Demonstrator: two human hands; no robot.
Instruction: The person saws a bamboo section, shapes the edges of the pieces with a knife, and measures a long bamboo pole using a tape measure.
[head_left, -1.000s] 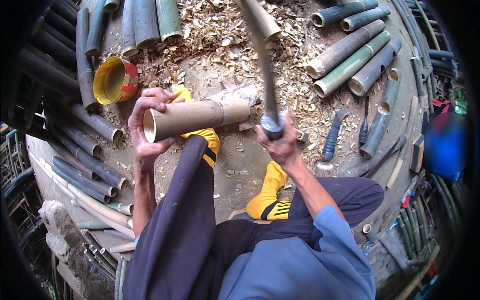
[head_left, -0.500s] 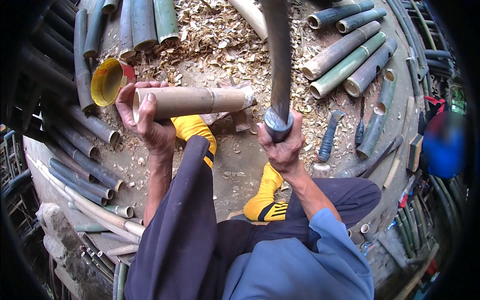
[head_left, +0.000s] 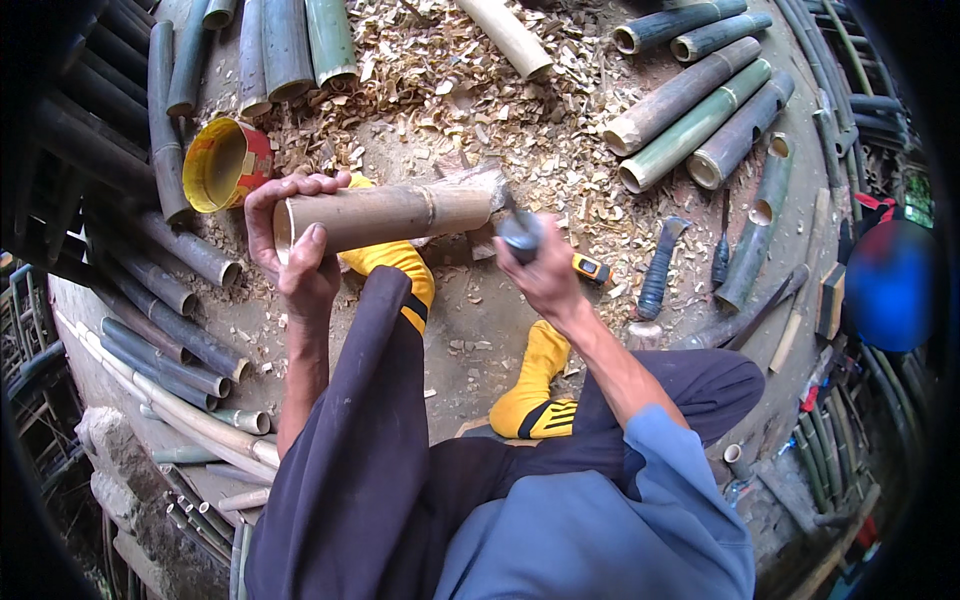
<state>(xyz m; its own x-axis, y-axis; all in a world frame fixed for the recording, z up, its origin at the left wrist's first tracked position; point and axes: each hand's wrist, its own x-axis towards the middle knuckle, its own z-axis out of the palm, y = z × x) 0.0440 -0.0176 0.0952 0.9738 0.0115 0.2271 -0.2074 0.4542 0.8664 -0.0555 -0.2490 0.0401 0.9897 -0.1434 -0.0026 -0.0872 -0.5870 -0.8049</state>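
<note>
A pale, scraped bamboo section [head_left: 375, 216] lies nearly level in front of me, with one node ring near its right end. My left hand [head_left: 295, 235] grips its open left end, fingers over the top and thumb at the front. That right end lies over a wooden block [head_left: 468, 245]. By this end my right hand [head_left: 545, 270] is wrapped round the dark handle of a long-bladed knife [head_left: 520, 238]. The knife is smeared by motion, and most of its blade cannot be made out. Whether the edge touches the bamboo I cannot tell.
Wood shavings [head_left: 450, 110] cover the ground ahead. A yellow tape measure [head_left: 592, 268] and a dark-handled tool [head_left: 660, 270] lie right of my hand. A yellow-and-red tub [head_left: 228, 165] stands at the left. Bamboo tubes [head_left: 690, 95] lie around both sides.
The knife has dropped from its raised position toward the bamboo's right end, my right hand shifting left with it. The bamboo has moved slightly. The tape measure has come into sight.
</note>
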